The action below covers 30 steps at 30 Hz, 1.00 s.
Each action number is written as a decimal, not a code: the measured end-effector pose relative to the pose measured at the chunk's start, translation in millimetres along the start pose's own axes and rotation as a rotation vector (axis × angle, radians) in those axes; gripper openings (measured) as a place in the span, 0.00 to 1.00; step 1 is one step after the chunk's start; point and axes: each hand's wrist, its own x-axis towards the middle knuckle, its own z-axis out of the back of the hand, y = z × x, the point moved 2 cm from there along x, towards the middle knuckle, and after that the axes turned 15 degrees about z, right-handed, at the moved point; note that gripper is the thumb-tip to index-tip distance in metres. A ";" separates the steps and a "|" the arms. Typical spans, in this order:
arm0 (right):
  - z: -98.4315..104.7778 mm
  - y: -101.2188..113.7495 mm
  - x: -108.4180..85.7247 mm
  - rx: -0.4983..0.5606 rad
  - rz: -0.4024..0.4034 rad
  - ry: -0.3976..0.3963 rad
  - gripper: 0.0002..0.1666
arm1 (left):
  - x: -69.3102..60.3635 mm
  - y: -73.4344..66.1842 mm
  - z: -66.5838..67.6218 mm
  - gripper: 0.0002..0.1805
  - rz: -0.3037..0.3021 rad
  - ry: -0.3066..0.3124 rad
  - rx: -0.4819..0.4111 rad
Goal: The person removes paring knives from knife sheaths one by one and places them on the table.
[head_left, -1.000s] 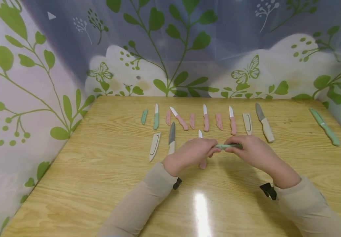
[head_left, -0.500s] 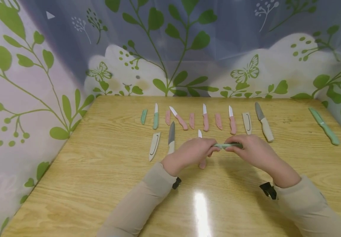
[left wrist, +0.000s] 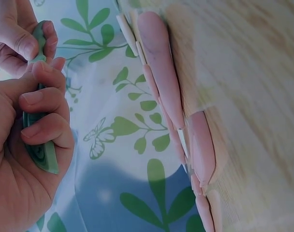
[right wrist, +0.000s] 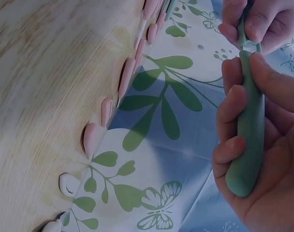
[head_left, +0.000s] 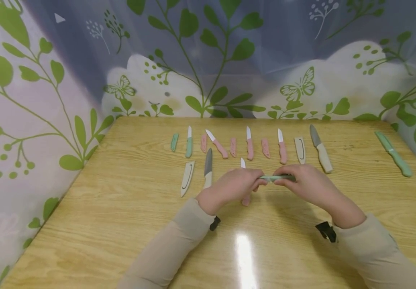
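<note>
Both my hands are raised above the middle of the table on one green knife. My left hand (head_left: pixel 231 182) grips its green sheath (left wrist: pixel 43 157), fingers curled round it. The green knife handle (right wrist: pixel 251 130) lies in my right hand (head_left: pixel 305 182), fingers wrapped along it. Sheath and handle line up end to end; a small pale bit shows between them in the right wrist view, and the blade is otherwise hidden. Below my left hand lies a pink knife (head_left: pixel 243 162), partly covered. A grey-bladed knife (head_left: pixel 209 162) with a cream handle is beside my left wrist, near a cream sheath (head_left: pixel 187 178).
Along the back run a green sheath (head_left: pixel 174 142), a green-handled knife (head_left: pixel 189 146), several pink knives (head_left: pixel 249 148) and pink sheaths (head_left: pixel 233 147), a cream sheath (head_left: pixel 300 149) and a cream-handled knife (head_left: pixel 324 158). A larger sheathed green knife (head_left: pixel 394 154) lies far right. Patterned cloth backs the table.
</note>
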 end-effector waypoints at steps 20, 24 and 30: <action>2.7 -1.9 -2.7 0.008 -0.027 0.003 0.12 | 2.1 -0.8 0.1 0.19 -0.002 0.004 0.012; 3.7 -2.2 -3.2 0.017 -0.025 0.000 0.11 | 2.1 -0.4 0.7 0.19 -0.011 -0.002 0.004; 3.8 -2.1 -2.8 0.028 -0.020 0.003 0.10 | 1.6 0.3 0.3 0.19 -0.007 -0.003 0.015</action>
